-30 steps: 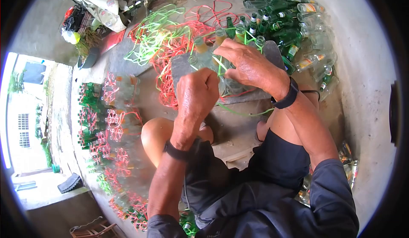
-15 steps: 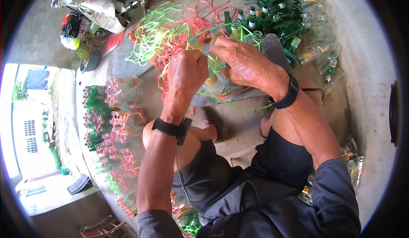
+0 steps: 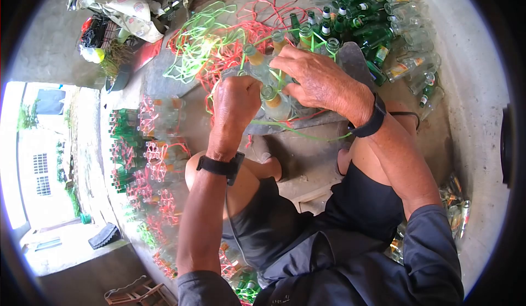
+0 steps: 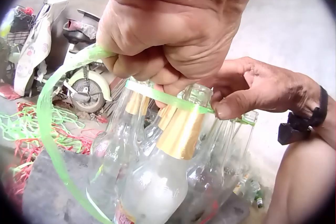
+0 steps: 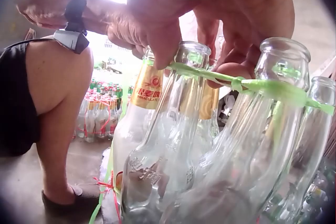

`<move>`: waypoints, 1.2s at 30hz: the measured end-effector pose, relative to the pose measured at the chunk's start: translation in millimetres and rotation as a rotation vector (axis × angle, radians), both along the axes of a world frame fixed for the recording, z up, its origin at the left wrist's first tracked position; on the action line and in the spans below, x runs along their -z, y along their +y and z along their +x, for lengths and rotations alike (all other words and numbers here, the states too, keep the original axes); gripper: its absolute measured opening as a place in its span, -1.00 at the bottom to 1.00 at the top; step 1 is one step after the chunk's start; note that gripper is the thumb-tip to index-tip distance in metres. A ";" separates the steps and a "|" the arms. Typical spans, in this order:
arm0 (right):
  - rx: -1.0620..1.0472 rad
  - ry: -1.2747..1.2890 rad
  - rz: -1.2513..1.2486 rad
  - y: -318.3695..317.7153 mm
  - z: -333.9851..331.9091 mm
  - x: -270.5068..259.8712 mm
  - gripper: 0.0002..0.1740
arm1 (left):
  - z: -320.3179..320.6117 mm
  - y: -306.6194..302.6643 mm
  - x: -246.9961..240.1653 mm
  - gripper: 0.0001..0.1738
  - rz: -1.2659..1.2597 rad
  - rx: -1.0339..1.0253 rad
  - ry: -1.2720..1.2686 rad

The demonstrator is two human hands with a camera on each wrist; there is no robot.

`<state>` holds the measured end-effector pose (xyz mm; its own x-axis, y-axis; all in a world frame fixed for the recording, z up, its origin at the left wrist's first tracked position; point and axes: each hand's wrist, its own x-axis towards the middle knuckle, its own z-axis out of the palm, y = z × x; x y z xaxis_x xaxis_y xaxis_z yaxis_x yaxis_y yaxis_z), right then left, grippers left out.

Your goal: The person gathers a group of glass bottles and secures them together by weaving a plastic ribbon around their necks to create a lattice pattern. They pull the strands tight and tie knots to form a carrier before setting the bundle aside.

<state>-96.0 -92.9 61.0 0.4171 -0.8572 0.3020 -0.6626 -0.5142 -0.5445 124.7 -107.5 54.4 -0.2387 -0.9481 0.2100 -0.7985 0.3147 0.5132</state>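
A cluster of clear glass bottles [image 4: 157, 187], some with gold foil necks, stands upright between my hands. A green plastic strap [image 5: 252, 85] runs around and between their necks, with a small knot in the right wrist view. My left hand [image 3: 236, 100] is curled in a fist at the near left bottles and grips the strap's loose length, which loops down in the left wrist view. My right hand [image 3: 323, 79] reaches over the necks, its thumb [image 4: 233, 103] and fingers pinching the strap beside a bottle mouth. The left fingertips are partly hidden behind the fist.
The bottles stand on a dark slab [image 3: 350, 59]. Tangled red and green strapping [image 3: 203, 43] lies beyond, left of them. Loose green and clear bottles [image 3: 378, 32] pile along the right wall. Tied bundles of bottles [image 3: 159, 120] stand at left. A motorbike [image 4: 86, 87] is at the back.
My left hand has moved left and slightly up with the strap, uncovering a gold-necked bottle. My right hand has stayed at the necks, shifting only slightly.
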 end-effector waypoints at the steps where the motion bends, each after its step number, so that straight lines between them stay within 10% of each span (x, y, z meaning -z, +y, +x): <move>1: -0.003 0.007 -0.005 -0.2 -0.1 0.5 -0.47 | 0.3 2.3 -2.8 -0.80 0.049 -0.028 0.016; 24: -0.033 0.012 -0.037 0.4 -3.7 7.3 -0.45 | -18.6 65.8 32.7 -0.82 0.207 -0.305 0.899; 36: -0.071 -0.018 -0.036 -3.0 -6.3 7.8 -0.42 | -12.2 71.9 41.8 -0.81 0.261 -0.296 0.959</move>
